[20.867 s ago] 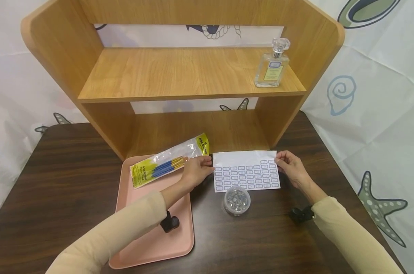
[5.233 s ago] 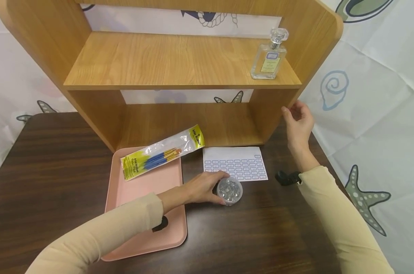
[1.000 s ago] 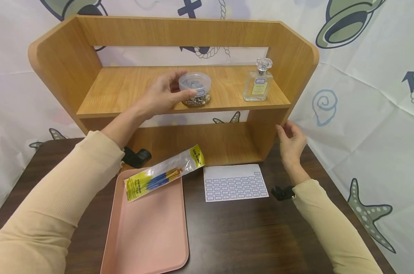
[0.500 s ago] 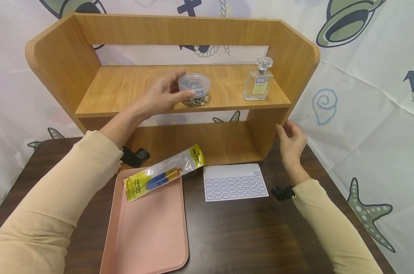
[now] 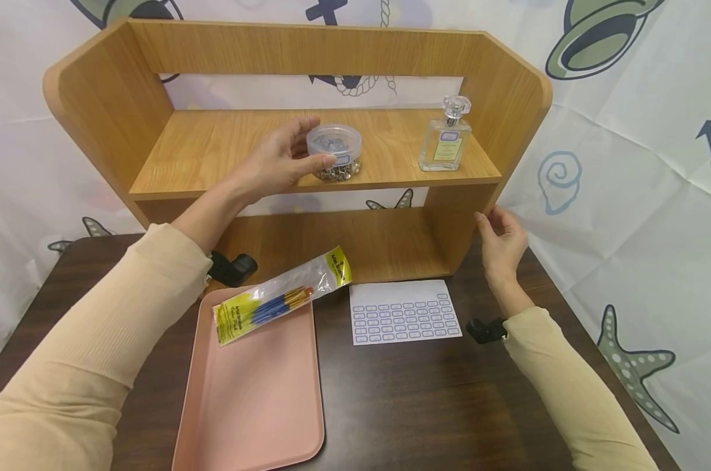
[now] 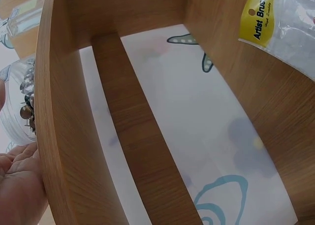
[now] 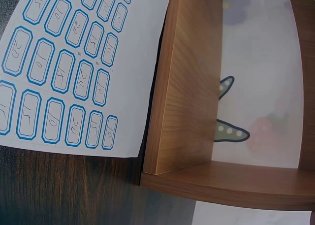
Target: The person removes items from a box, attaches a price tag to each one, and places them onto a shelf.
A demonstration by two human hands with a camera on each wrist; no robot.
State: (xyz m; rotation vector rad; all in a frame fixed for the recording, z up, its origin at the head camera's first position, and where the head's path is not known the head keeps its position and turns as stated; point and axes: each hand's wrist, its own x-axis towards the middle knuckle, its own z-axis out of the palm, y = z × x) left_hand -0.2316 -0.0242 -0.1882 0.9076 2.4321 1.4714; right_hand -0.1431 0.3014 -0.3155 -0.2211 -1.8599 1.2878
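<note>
My left hand (image 5: pixel 275 163) holds a round clear tub (image 5: pixel 333 140) with a translucent lid, thumb in front and fingers round its left side. Metal thumbtacks show through its wall, and a small blue-bordered label sits on the front. The tub is at the front of the wooden shelf unit's (image 5: pixel 231 137) upper board. In the left wrist view, part of the left hand (image 6: pixel 22 185) and the tub (image 6: pixel 17 107) show beyond the board. My right hand (image 5: pixel 502 245) grips the front edge of the unit's right side panel (image 5: pixel 458 222); its fingertips are partly hidden.
A glass perfume bottle (image 5: pixel 443 147) stands at the upper board's right end. Below lies a sheet of price labels (image 5: pixel 405 320), handwritten numbers showing in the right wrist view. Left of it, a packet of artist brushes (image 5: pixel 281 297) lies across the pink tray's (image 5: pixel 255 399) far end.
Some seconds ago the tub stood on the table; my left hand has since raised it to the upper board. My right hand left the label sheet for the side panel. Little differs over the last second.
</note>
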